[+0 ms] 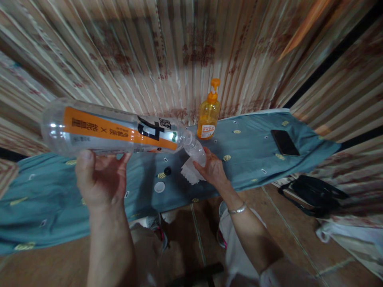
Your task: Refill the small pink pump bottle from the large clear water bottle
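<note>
Large bottle [119, 127] meeting small clear container [195, 151]

The teal cloth [249, 153] lies between your right hand [214, 169] and the dark phone [285, 142] at right; its near edge crosses lower centre. Centre left, your left hand [103, 179] cups the bottle, fingers spread; at centre, your right fingers close narrowly on the container.

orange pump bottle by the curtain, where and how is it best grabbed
Probably around the body of the pump bottle, below its orange pump head, coming from the right: it stands upright, the body is broader than the neck, and the head may give if gripped. The curtain behind and the large bottle on its left crowd those sides.
</note>
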The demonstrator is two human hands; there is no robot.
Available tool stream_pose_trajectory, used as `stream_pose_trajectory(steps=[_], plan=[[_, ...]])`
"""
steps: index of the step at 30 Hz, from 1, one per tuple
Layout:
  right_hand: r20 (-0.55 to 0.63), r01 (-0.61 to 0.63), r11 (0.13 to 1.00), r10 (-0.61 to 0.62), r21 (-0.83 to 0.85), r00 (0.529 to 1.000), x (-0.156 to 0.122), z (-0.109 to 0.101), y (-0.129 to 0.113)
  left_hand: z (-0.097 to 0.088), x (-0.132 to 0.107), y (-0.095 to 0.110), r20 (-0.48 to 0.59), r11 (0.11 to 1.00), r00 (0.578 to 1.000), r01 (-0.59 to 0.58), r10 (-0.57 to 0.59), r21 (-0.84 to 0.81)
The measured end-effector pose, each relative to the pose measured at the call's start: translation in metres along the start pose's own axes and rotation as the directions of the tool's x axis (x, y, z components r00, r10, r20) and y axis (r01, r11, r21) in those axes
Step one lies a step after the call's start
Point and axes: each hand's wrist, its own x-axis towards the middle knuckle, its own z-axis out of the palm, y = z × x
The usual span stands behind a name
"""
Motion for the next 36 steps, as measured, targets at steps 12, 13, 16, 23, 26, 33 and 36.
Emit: stream_pose_trajectory(steps=[12, 13, 16, 23, 26, 33, 36], plan=[[0.009, -0.001, 1.000, 0.002, -0.026, 1.000, 0.0000, 0.0005, 0.0001, 0.0011, -0.0006, 0.0006, 0.021, 1.000, 1.000, -0.012, 0.013, -0.024], [0.011, -0.002, 1.000, 0.003, -0.025, 1.000, 0.0000, 0.0003, 0.0000, 0.0009, -0.0007, 0.0006, 0.017, 0.999, 1.000, -0.012, 0.013, -0.032], [0.011, -0.010, 1.000, 0.010, -0.013, 1.000, -0.0001, -0.0001, -0.0002, -0.0003, -0.0009, 0.0005, -0.009, 0.997, 1.000, 0.000, 0.000, -0.072], [0.005, -0.021, 1.000, 0.021, -0.007, 1.000, 0.0002, -0.0005, -0.0012, -0.0021, -0.0008, 0.0009, 0.020, 0.998, 1.000, -0.005, 0.007, -0.057], [0.018, -0.025, 1.000, 0.025, -0.016, 1.000, 0.0004, -0.0014, -0.0022, -0.0015, -0.0009, 0.0014, 0.024, 0.999, 1.000, -0.002, 0.003, -0.050], [0.023, -0.017, 0.999, 0.018, -0.044, 1.000, -0.0003, -0.0009, -0.0013, 0.0010, -0.0025, 0.0036, 0.055, 0.999, 0.998, -0.012, 0.011, 0.029], [0.020, -0.014, 0.998, 0.016, -0.054, 1.000, -0.0007, -0.0001, -0.0008, 0.0013, -0.0025, 0.0041, 0.069, 0.999, 0.998, -0.009, 0.007, 0.041]])
